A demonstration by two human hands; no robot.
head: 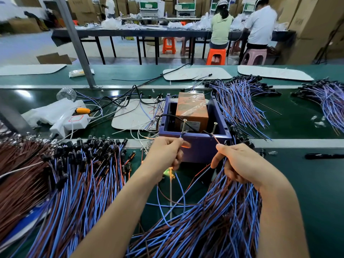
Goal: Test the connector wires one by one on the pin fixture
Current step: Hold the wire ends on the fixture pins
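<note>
Nearest me, a thick bundle of blue and brown connector wires (pixel 214 220) fans across the dark green counter (pixel 307 183) and rises into my right grip (pixel 242 164). The fingers curl round the gathered strands, while thumb and forefinger pinch one thin brown wire (pixel 214 137) that slants up to the foot of the right-hand steel screw (pixel 214 128).

To my left lies a broad pile of the same wires with black cylindrical connector ends (pixel 78 183), spread loose on the counter and apart from my hands.

My left grip (pixel 165 153) is closed, pinching a thin blue wire (pixel 181 136) at the fingertips. The wire's bare end reaches the base of the left-hand steel screw (pixel 184 125). Just below that hand a small lamp glows green (pixel 167 172), with single blue and brown leads looping away from it.

Both screws stand tilted at the near rim of the purple plastic box fixture (pixel 202 151), straight ahead of me. Inside it sits an orange-brown carton wrapped in clear tape (pixel 191 110).

Beyond, on the left, a white power strip (pixel 74 121) lies among tangled cables beside a pale rounded mat (pixel 134 116). On the right, further heaps of blue-violet wires (pixel 240 101) lie across the belt. Far off, two people sit on stools (pixel 221 27) at a long dark table (pixel 130 32).
</note>
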